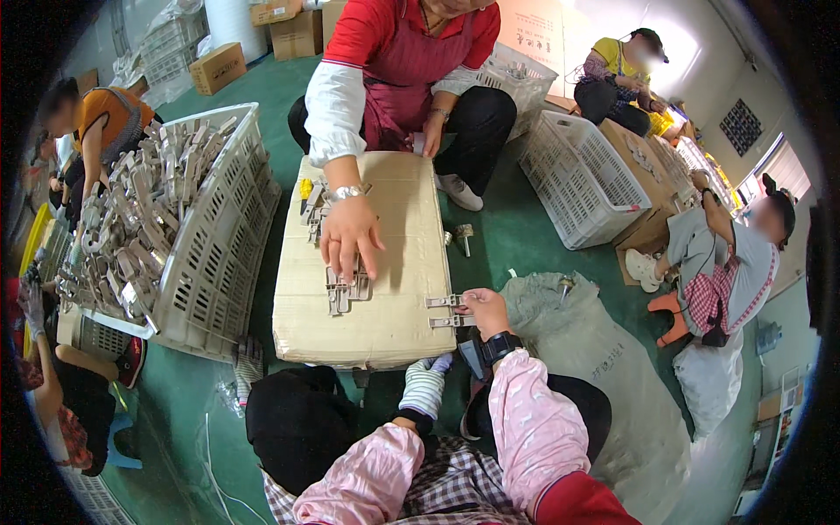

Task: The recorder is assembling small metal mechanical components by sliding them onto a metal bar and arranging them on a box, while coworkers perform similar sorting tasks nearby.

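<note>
My right hand [486, 311] is at the right edge of a cardboard box [385, 328], its bare fingers pinched on a metal hinge [444, 301]. A second metal hinge [451, 321] lies just nearer, beside the same fingers. My left hand [424, 387], in a striped glove, is low against the box's near side; its fingers are partly hidden. Across the box, a co-worker's hand [350, 234] with spread fingers reaches over a cluster of metal hinges [350, 296]. More hinges and a yellow-handled tool [305, 189] lie behind that hand.
A white crate [214, 236] heaped with metal parts stands left. Another white crate [582, 179] is at the back right. A pale sack [604, 359] lies right of my knee. Loose metal pieces [464, 234] rest on the green floor. Several people sit around.
</note>
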### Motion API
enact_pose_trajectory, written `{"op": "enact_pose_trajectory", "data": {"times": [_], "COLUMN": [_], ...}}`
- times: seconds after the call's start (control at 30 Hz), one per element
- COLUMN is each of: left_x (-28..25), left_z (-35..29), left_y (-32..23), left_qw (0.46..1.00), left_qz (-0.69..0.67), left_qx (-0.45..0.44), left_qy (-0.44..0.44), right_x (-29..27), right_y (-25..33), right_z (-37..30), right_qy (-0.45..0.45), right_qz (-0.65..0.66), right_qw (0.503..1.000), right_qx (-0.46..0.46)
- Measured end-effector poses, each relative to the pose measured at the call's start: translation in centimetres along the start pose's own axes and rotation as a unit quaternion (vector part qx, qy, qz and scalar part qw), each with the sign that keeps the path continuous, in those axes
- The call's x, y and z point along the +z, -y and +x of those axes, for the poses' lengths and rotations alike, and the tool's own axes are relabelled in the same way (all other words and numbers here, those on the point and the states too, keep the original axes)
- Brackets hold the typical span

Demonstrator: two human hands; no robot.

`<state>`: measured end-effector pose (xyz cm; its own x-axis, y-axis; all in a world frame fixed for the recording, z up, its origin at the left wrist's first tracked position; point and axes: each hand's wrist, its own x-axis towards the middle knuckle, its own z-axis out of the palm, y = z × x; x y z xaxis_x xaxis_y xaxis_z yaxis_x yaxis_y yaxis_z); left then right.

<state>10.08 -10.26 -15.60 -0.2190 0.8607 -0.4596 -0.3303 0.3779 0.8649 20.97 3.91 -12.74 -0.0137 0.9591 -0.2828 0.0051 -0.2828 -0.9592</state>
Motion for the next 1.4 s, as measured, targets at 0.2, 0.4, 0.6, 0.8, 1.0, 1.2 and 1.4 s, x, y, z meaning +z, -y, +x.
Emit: {"op": "enact_pose_trajectory", "data": {"times": [0.2,0.4,0.6,0.8,1.0,1.2,1.4], "left_x": [0.1,0.1,-0.1,0.7,-2.9,0.4,-3.1], "left_z": [-0.6,-0.5,-0.6,-1.0,4.7,1.6,7.5], "left_y": [-1.2,-1.1,-1.3,-1.9,8.2,3.8,10.6], "left_qw": [1.0,1.0,1.0,0.999,1.0,0.988,0.947], "left_qz": [0.022,-0.016,-0.001,0.042,0.023,0.104,0.232], "left_qx": [-0.008,-0.015,-0.012,-0.017,-0.009,0.066,0.211], "left_qy": [0.012,0.02,0.02,0.02,0.011,0.088,0.063], "right_x": [-0.3,-0.1,-0.1,0.7,11.5,11.9,16.3], "right_y": [-0.6,-0.8,-0.9,2.0,6.2,4.9,5.7], "right_z": [0.3,0.4,0.7,-0.3,-3.7,-1.6,-6.7], "right_qy": [-0.011,-0.018,-0.014,-0.134,0.122,0.174,0.245], "right_qz": [-0.02,-0.026,-0.068,-0.303,-0.397,-0.508,-0.521], "right_qw": [1.0,0.999,0.998,0.9,0.809,0.712,0.698], "right_qx": [-0.007,-0.01,0.01,-0.282,-0.415,-0.452,-0.425]}}
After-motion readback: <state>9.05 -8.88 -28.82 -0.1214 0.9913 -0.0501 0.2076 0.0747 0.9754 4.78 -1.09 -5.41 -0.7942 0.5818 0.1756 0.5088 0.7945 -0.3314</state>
